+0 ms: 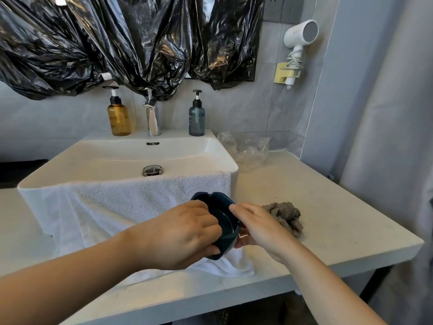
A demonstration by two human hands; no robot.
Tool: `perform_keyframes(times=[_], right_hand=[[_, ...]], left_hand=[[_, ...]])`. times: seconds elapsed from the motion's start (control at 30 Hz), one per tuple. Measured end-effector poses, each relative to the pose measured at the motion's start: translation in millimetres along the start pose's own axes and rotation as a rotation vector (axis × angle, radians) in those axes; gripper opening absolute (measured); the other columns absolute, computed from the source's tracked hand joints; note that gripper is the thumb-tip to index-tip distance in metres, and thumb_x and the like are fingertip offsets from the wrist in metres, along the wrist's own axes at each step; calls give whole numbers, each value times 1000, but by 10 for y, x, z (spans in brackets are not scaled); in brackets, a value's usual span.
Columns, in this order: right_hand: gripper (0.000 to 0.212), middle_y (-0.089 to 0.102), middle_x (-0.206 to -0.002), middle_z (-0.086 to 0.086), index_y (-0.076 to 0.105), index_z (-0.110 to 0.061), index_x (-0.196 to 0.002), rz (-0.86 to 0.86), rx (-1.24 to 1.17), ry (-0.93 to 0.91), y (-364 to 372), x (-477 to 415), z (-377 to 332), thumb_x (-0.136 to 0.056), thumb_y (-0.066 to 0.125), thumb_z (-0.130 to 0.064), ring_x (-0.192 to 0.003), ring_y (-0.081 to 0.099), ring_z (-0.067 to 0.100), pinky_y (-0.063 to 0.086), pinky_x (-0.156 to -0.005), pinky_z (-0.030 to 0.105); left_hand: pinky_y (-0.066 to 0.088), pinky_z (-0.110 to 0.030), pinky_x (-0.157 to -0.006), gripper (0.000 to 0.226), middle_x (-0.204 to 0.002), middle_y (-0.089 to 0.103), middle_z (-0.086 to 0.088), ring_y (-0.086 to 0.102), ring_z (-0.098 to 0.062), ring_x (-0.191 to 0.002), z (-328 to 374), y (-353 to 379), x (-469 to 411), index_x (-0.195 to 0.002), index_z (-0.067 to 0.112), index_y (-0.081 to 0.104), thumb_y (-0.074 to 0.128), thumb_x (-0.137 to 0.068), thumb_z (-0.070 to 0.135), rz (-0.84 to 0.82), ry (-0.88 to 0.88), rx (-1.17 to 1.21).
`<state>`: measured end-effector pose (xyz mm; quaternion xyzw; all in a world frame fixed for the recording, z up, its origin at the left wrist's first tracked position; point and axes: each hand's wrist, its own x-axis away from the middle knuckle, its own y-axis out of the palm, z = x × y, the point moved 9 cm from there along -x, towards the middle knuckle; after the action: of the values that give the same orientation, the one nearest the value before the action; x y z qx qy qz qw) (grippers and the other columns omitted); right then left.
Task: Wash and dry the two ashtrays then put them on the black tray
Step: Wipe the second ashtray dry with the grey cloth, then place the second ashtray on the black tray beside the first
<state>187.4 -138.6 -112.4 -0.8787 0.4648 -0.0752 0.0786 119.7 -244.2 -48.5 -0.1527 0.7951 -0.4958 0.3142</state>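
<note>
A dark teal ashtray (219, 215) with a notched rim is held tilted in front of the white sink (126, 158), above a white towel (131, 202) draped over the sink's front edge. My left hand (185, 233) grips its near rim, fingers inside the bowl. My right hand (260, 228) holds its right side, thumb on the rim and fingers underneath. I see only one ashtray. A dark edge at the far left (21, 170) may be the black tray; I cannot tell.
A grey cloth (285, 216) lies on the counter to the right of my hands. Behind the sink stand a chrome tap (152, 116), an amber pump bottle (118, 116) and a grey pump bottle (196, 117). Crumpled clear plastic (246, 148) sits at the back right.
</note>
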Motion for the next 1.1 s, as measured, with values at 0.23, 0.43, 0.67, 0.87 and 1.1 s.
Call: perform_keyframes(times=[0.23,0.43,0.67,0.87,1.1], right_hand=[[32,63,-79,9,69,-8,-97,78,5,-46,-47,-8,-20,-102,46,-29,-68,61,20,56,-63,34],[28,70,-91,16,72,-18,-101,63,120,-123,-14,23,-126,-101,47,-30,-74,64,22,56,-64,36],[28,72,-90,12,72,-23,-101,39,216,-123,91,19,-174,-100,47,-35,-86,67,36,58,-69,45],[33,71,-104,-2,66,-32,-110,61,406,-140,199,-24,-340,-96,44,-53,-93,67,18,58,-81,36],[18,67,-85,-12,69,-28,-89,77,641,-365,826,-143,-864,-91,59,-43,-80,60,2,52,-74,25]], left_hand=[[45,-18,-83,36,-104,61,10,57,-6,-96,-532,-197,414,-110,20,61,51,-90,48,392,-688,278],[61,-38,-76,32,-100,73,-8,72,-23,-89,-721,483,842,-105,14,67,72,-82,36,270,-1347,1259],[61,-42,-69,27,-101,71,-17,71,-35,-87,-654,496,968,-111,16,65,66,-87,29,274,-1349,1334],[61,-42,-64,20,-96,71,-21,70,-39,-83,-696,410,1228,-108,15,66,62,-91,26,388,-1425,1263],[59,-38,-57,16,-89,74,-15,70,-32,-71,-880,-37,2200,-105,13,67,60,-93,20,564,-1601,1119]])
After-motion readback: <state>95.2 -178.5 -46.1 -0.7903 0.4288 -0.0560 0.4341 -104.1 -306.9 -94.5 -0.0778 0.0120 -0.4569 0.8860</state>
